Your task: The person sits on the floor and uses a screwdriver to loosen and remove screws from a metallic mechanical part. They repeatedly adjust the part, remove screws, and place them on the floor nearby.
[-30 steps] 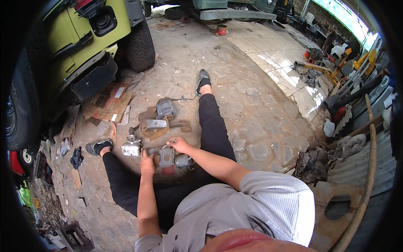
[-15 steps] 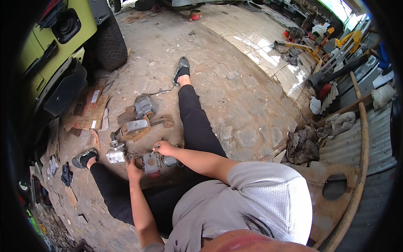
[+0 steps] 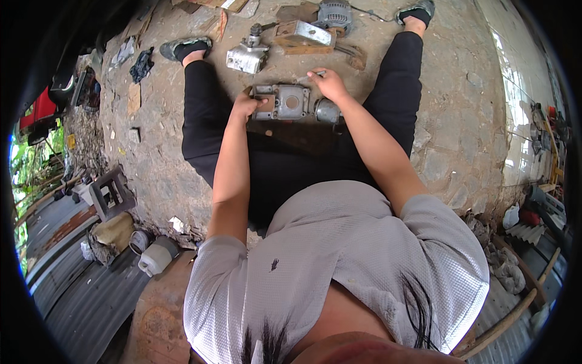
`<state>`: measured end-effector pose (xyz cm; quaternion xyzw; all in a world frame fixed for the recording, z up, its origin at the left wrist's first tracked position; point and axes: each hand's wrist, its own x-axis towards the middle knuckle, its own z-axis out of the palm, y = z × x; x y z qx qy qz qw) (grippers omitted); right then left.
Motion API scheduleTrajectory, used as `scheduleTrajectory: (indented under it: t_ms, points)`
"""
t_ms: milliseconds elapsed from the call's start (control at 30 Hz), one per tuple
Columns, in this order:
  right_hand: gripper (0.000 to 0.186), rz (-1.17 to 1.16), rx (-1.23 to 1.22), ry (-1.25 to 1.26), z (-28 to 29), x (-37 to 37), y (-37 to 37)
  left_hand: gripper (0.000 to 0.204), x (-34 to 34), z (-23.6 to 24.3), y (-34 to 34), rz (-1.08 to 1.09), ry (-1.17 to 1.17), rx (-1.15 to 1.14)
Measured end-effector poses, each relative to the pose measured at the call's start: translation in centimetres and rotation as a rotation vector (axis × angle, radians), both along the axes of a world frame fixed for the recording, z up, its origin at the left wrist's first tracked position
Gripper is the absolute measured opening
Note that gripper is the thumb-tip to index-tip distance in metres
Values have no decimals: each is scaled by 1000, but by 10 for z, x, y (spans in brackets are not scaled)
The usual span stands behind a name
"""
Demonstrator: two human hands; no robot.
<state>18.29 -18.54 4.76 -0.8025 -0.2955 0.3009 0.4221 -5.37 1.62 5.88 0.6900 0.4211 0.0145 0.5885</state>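
A grey cast-metal housing (image 3: 292,103) with a round mark in its middle lies on the ground between my legs. My left hand (image 3: 245,105) grips its left end, thumb on top and fingers partly hidden behind. Just past its far right corner, my right hand (image 3: 329,85) pinches a thin, light-grey tool (image 3: 307,77), whose exact kind is too small to tell. A round metal can-like part (image 3: 328,111) sits at the housing's right end, below my right wrist. Beyond my left hand stands a silver metal part (image 3: 247,59) with a dark fitting on top.
Farther off lie a rusty metal block (image 3: 303,37) with a flat pale top and a grey alternator-like unit (image 3: 335,16). My feet rest to either side. A black crumpled rag (image 3: 142,65) lies at left, with a white jug (image 3: 159,256) and corrugated sheets (image 3: 91,297) nearer.
The view has swung, so the housing now appears higher and more central. My right hand has shifted from over the housing to its far right corner. My left hand stays on the housing's left end.
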Motion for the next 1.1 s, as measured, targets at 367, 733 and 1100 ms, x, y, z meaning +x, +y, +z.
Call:
scheduleTrajectory:
  t_ms: [367, 733, 1100]
  points:
    - [34, 10, 203, 148, 11, -2, 2, 66, 23, 75, -24, -330, 257, 493]
    - [31, 89, 334, 229, 17, -16, 8, 86, 4, 92, -46, -521, 391, 706]
    - [20, 110, 376, 348, 33, -32, 9, 85, -7, 72, -23, -379, 225, 567]
